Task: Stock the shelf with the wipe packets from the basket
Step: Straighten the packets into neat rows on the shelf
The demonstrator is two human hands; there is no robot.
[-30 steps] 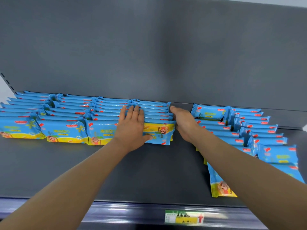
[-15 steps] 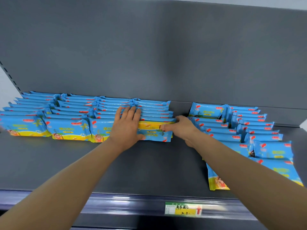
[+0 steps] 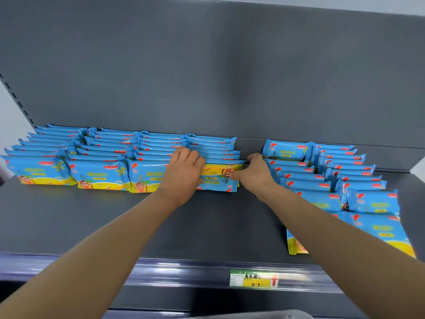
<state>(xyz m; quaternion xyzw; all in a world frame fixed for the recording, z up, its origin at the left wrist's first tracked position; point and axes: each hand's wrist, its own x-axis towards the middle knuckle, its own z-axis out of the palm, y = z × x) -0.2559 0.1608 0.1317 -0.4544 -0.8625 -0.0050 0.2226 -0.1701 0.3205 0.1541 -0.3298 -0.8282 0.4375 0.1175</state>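
Brought forward, the right hand (image 3: 255, 176) is pinched on the 12 o'clock front packet (image 3: 218, 180); the left hand (image 3: 184, 173) is pressed flat, probably squaring it.

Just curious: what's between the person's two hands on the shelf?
One wipe packet, yellow edge up, as the head view shows; the left hand and right hand both touch it.

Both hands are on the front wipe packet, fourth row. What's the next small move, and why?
Probably turn the front packet the other way up: its yellow band sits on top, while the neighbouring packet has it at the bottom. The right hand pinches its end, and the left hand rests on it.
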